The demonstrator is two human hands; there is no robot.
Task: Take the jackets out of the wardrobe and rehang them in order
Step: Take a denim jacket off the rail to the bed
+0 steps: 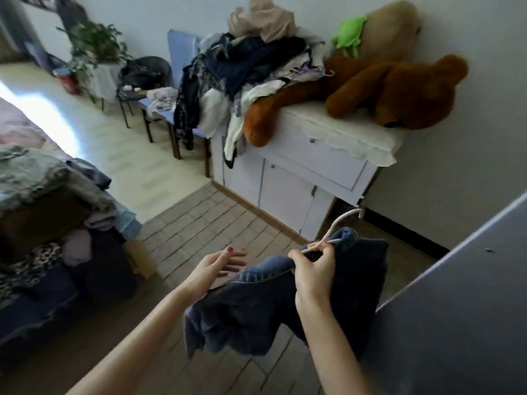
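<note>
Two bare forearms reach in from six o'clock. At about five o'clock the right hand (pixel 312 270) has its fingers curled around the neck of a pale hanger (pixel 336 228), pinching it together with the collar of a blue denim jacket (pixel 256 312). This jacket droops below the fist in loose folds, hanging above the tiled floor (pixel 211 223), and its hem falls across the right forearm. The hanger's hook points up toward two o'clock. Just beside the jacket, at about six o'clock, the left hand (pixel 221 265) floats with its fingers relaxed and spread, holding nothing; a red-painted thumbnail shows on it.

A grey wardrobe door (pixel 456 295) fills the four o'clock corner, near the jacket. Toward one o'clock stands a white cabinet (pixel 299 178) against the wall, topped by a brown teddy bear (pixel 399 89), a tan plush toy with a green frog on it, and a heap of clothes (pixel 256 61). Left of the cabinet, near twelve o'clock, are blue chairs (pixel 182 52) draped with more garments, and a potted plant (pixel 97 44) at eleven o'clock. At nine o'clock a bed (pixel 37 252) is piled with folded and crumpled clothing.
</note>
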